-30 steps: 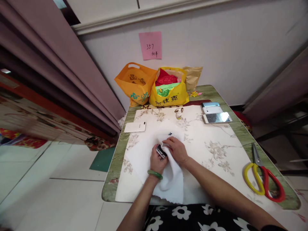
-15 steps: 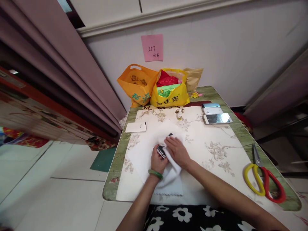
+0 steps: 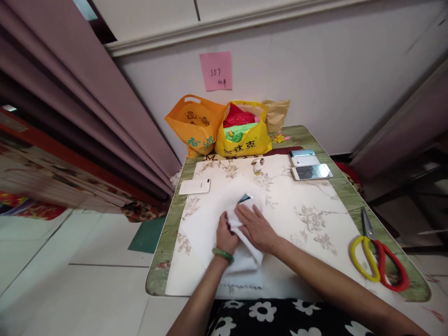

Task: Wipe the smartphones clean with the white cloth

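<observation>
My left hand (image 3: pixel 226 237), with a green bangle at the wrist, is closed around the near end of a dark phone (image 3: pixel 244 198) that is mostly wrapped in a white cloth (image 3: pixel 206 224). My right hand (image 3: pixel 257 227) lies flat on the cloth over the phone, fingers stretched out and pressing down. Only the phone's far corner shows beyond the fingertips. The cloth spreads over a floral white sheet (image 3: pixel 308 210) on the green table (image 3: pixel 164 242).
A white phone (image 3: pixel 194 186) lies at the left. Three phones (image 3: pixel 308 164) lie side by side at the far right. A small bottle (image 3: pixel 258 165) stands at the back. Yellow and red scissors (image 3: pixel 376 249) lie near the right edge. Orange and yellow bags (image 3: pixel 224 126) stand against the wall.
My right hand slid forward over the cloth and flattened on the phone. The cloth's hanging end was drawn up onto the table, and more of the phone is now covered.
</observation>
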Demonstrator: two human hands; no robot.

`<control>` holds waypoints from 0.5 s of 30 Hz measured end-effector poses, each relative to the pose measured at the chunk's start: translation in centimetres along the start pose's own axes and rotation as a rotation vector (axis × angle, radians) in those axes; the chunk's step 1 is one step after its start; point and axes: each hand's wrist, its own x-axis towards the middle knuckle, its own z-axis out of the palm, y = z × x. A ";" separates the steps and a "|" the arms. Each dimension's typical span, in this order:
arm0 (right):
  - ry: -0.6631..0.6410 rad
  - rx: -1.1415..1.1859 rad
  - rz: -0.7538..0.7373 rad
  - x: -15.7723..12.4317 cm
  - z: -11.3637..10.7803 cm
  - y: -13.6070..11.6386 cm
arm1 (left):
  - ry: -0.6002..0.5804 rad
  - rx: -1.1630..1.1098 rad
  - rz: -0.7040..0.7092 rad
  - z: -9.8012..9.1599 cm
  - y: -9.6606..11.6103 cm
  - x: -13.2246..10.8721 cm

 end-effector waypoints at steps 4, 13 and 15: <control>-0.024 0.004 0.060 0.7 0.0 1.0 | -0.028 -0.041 -0.015 0.0 0.1 0.0; 0.002 0.046 -0.028 0.7 0.4 0.1 | -0.035 -0.164 -0.068 0.4 -0.2 -0.1; 0.010 0.055 0.029 0.4 0.0 0.8 | -0.039 -0.184 -0.097 0.3 -0.1 0.0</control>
